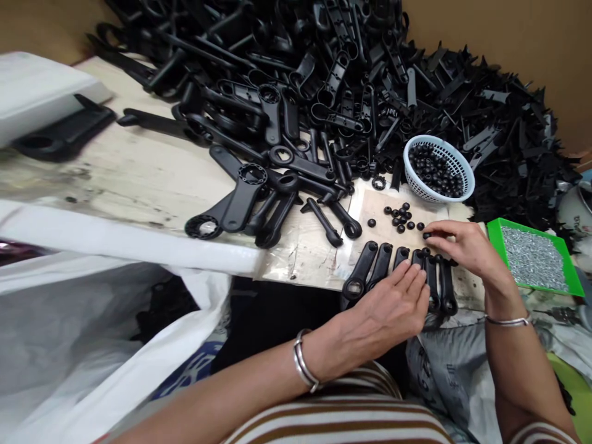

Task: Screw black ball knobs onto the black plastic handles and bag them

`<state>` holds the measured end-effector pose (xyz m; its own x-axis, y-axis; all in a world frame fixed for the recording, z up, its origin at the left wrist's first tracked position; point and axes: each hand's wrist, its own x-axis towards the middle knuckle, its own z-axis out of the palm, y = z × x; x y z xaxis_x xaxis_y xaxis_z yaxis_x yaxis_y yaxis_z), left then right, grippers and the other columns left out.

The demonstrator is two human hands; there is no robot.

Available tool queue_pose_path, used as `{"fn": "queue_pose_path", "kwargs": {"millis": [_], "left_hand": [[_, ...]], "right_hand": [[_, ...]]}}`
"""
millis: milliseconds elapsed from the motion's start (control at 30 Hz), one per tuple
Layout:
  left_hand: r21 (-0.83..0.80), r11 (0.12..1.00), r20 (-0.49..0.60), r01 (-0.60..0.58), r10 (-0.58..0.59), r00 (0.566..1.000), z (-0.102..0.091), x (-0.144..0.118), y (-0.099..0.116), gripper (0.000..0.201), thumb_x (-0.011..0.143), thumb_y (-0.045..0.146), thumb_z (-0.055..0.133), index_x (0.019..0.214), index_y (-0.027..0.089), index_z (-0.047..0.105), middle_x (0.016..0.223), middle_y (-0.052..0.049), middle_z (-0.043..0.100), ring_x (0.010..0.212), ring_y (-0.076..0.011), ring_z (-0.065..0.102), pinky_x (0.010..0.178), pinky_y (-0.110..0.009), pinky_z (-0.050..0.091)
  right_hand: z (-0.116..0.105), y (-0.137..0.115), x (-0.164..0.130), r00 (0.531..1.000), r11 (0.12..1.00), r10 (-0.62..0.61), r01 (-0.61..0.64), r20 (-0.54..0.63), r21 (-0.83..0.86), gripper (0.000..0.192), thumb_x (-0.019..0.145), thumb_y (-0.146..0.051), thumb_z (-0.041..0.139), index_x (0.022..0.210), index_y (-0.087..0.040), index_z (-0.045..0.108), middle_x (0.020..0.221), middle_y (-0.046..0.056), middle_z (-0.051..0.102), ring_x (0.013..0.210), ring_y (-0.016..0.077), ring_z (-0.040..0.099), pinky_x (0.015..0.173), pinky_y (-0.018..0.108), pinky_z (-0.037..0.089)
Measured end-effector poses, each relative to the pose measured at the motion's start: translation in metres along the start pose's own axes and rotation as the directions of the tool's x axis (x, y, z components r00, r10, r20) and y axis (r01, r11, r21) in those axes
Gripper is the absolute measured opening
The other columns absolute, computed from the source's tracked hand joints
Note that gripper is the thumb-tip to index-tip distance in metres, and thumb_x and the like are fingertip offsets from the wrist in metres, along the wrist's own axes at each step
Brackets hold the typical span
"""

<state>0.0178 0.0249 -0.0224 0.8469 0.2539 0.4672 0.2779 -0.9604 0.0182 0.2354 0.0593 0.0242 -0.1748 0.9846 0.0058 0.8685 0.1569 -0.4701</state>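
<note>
Left hand (393,302) lies flat, palm down, fingers straight and together, pressing on a row of black plastic handles (398,274) lined up side by side at the table's near edge; grips nothing. About 6 handles in the row, matte, long, each with a ring end toward the person. Right hand (462,246) at 3 o'clock of the row, fingers curled, tips pinching a small black round cap (426,235) just above the row's far ends. Loose caps (401,219), glossy and bead-like, scattered at 12 o'clock of the row on a pale board (370,209). White mesh plastic basket (456,160), round, full of the same caps, at 1 o'clock. Green shallow tray (494,231) of tiny silvery screws at 3 o'clock. Huge heap of black handles (324,92) fills the far table, 11 to 1 o'clock. White plastic bag (92,345) at 8 o'clock. Metal bangles on both wrists.
</note>
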Motion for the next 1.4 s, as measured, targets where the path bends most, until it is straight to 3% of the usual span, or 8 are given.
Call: {"fn": "queue_pose_path", "kwargs": {"millis": [100,200,400,567,667,767,833,1400], "left_hand": [[-0.03,1.0,-0.049,-0.007,0.006,0.999,0.0,-0.004,-0.002,0.025,0.093,0.013,0.05,0.113,0.003,0.062,0.117,-0.019,0.069,0.116,-0.0269,0.065,0.112,-0.046,0.039],[-0.007,1.0,-0.152,0.005,-0.006,0.988,0.002,-0.014,-0.005,0.023,0.093,0.014,0.054,0.112,0.004,0.062,0.116,-0.018,0.07,0.115,-0.0276,0.065,0.113,-0.049,0.038],[0.05,0.995,-0.215,0.083,-0.07,0.974,0.009,-0.027,-0.006,0.019,0.092,0.013,0.055,0.107,0.005,0.064,0.113,-0.016,0.072,0.111,-0.0284,0.067,0.107,-0.054,0.044],[0.096,0.991,-0.151,0.089,-0.074,0.986,0.006,-0.026,-0.004,0.022,0.093,0.013,0.051,0.109,0.005,0.064,0.118,-0.017,0.071,0.114,-0.0267,0.066,0.11,-0.052,0.042],[0.103,0.991,-0.162,0.086,-0.069,0.984,0.004,-0.024,-0.004,0.022,0.091,0.01,0.05,0.106,0.004,0.065,0.114,-0.017,0.072,0.111,-0.0257,0.068,0.11,-0.048,0.044],[0.1,0.991,-0.161,0.088,-0.071,0.984,0.003,-0.024,-0.004,0.024,0.09,0.007,0.048,0.106,0.004,0.066,0.114,-0.017,0.072,0.108,-0.0239,0.069,0.11,-0.042,0.045],[0.09,0.992,-0.153,0.093,-0.078,0.985,0.004,-0.024,-0.003,0.025,0.09,0.007,0.048,0.108,0.003,0.065,0.116,-0.018,0.071,0.11,-0.0239,0.069,0.11,-0.04,0.044],[0.036,0.994,-0.144,0.108,-0.102,0.984,0.005,-0.024,-0.004,0.026,0.089,0.008,0.05,0.109,0.0,0.065,0.117,-0.021,0.07,0.111,-0.024,0.068,0.107,-0.037,0.047]], "right_hand": [[-0.004,0.005,-0.011,0.989,0.958,0.129,-0.105,-0.073,0.267,0.025,0.082,-0.032,0.069,0.103,-0.022,0.076,0.094,0.005,0.076,0.08,0.0195,0.07,0.077,0.034,0.057],[-0.006,0.009,-0.021,0.977,0.869,0.204,-0.155,-0.056,0.469,0.03,0.081,-0.039,0.072,0.106,-0.023,0.076,0.079,0.004,0.074,0.07,0.0166,0.066,0.07,0.033,0.057],[-0.007,0.008,-0.031,0.97,0.777,0.242,-0.202,0.013,0.596,0.03,0.081,-0.04,0.074,0.105,-0.024,0.076,0.08,0.004,0.074,0.065,0.0134,0.063,0.065,0.029,0.056],[-0.01,-0.017,-0.035,0.981,0.902,0.181,-0.136,-0.072,0.41,0.028,0.081,-0.037,0.074,0.105,-0.023,0.075,0.095,0.007,0.076,0.077,0.018,0.069,0.069,0.031,0.058],[-0.006,-0.038,-0.032,0.99,0.991,-0.024,0.041,-0.136,0.124,0.022,0.089,-0.03,0.065,0.108,-0.023,0.073,0.098,0.006,0.074,0.087,0.0194,0.068,0.079,0.035,0.057],[0.004,-0.049,-0.027,0.962,0.964,-0.248,0.233,-0.115,-0.13,0.019,0.092,-0.024,0.06,0.107,-0.021,0.072,0.1,0.008,0.073,0.094,0.0214,0.063,0.085,0.039,0.053],[0.01,-0.049,-0.024,0.946,0.933,-0.313,0.289,-0.087,-0.214,0.018,0.092,-0.023,0.06,0.106,-0.02,0.07,0.1,0.008,0.072,0.093,0.022,0.06,0.085,0.04,0.051],[0.017,-0.04,-0.013,0.916,0.879,-0.4,0.389,0.018,-0.277,0.017,0.092,-0.021,0.058,0.105,-0.017,0.069,0.092,0.009,0.072,0.09,0.0223,0.057,0.082,0.04,0.05]]}}
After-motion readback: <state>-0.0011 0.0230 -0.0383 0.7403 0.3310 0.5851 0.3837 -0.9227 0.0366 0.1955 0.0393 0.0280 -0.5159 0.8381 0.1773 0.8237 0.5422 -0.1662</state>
